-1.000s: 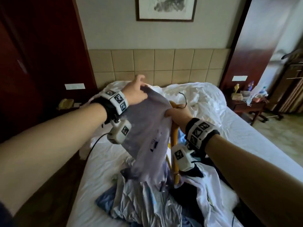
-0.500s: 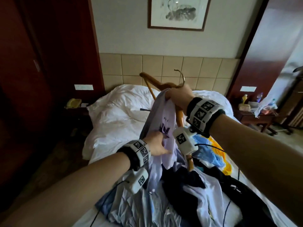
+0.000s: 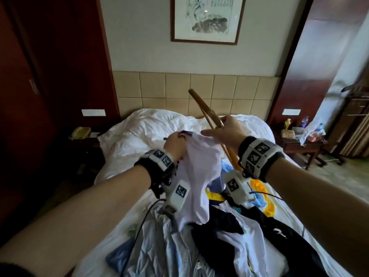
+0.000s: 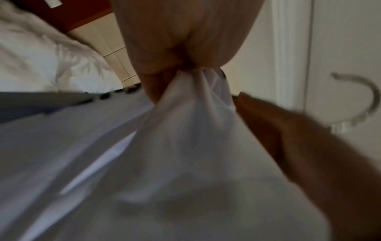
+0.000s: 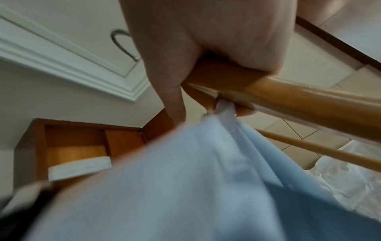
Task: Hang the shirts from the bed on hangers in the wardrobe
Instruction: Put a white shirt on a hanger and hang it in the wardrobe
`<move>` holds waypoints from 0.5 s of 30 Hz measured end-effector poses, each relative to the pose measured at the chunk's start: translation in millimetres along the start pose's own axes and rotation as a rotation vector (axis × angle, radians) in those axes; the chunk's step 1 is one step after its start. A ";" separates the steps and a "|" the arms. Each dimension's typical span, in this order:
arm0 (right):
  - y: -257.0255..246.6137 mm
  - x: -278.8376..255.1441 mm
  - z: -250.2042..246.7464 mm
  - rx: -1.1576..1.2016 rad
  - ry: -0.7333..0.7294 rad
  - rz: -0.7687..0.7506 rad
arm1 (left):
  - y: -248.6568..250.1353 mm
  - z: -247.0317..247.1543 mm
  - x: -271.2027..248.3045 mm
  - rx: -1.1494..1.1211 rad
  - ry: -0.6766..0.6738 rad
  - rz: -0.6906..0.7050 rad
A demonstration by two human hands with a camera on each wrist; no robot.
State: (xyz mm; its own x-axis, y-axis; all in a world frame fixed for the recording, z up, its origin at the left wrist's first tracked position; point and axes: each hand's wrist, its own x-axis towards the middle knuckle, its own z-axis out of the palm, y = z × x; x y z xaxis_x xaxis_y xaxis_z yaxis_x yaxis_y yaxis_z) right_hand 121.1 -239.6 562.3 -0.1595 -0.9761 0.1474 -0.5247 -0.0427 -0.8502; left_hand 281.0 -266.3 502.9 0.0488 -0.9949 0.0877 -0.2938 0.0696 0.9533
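A pale lilac shirt (image 3: pixel 201 162) hangs between my two hands above the bed. My left hand (image 3: pixel 176 143) pinches a bunched edge of it, seen close up as gathered cloth (image 4: pixel 198 91). My right hand (image 3: pixel 223 130) grips a wooden hanger (image 3: pixel 205 108) near its middle, one arm pointing up toward the headboard. In the right wrist view the hanger's wood (image 5: pixel 288 93) lies in the palm with the shirt (image 5: pixel 185 179) draped under it. The metal hook (image 5: pixel 121 44) shows beside the thumb. More shirts (image 3: pixel 179 246) lie heaped on the bed.
The bed (image 3: pixel 139 136) has white bedding and a tiled headboard (image 3: pixel 179 90). Dark red wood panels (image 3: pixel 60 76) stand at the left. A nightstand (image 3: pixel 301 142) with bottles is at the right, a phone (image 3: pixel 80 131) at the left.
My left hand has risen from low on the shirt to its upper edge. The right hand has lowered slightly and tilted the hanger, whose arm now points up and left.
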 end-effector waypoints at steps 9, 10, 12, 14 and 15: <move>27.6 -47.0 16.7 0.016 -0.104 -0.178 | 43.2 -21.9 14.2 -0.085 -0.130 -0.192; 28.5 -47.6 19.2 0.018 -0.095 -0.182 | 45.5 -23.5 12.7 -0.083 -0.160 -0.228; 28.6 -47.7 22.9 0.062 -0.032 -0.161 | 44.0 -26.0 13.5 -0.093 -0.188 -0.276; 27.4 -44.9 22.5 0.102 0.042 -0.127 | 47.2 -29.7 5.1 -0.084 -0.207 -0.250; 26.6 -42.0 20.6 0.109 0.070 -0.126 | 47.4 -31.8 2.9 -0.077 -0.218 -0.245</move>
State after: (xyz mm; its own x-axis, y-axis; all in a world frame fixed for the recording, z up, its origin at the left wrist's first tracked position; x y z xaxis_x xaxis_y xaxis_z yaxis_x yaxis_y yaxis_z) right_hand 131.1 -204.2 523.2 -0.1581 -0.9446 0.2877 -0.4513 -0.1900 -0.8719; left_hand 297.6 -263.6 557.5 -0.0982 -0.9743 -0.2029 -0.2255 -0.1768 0.9581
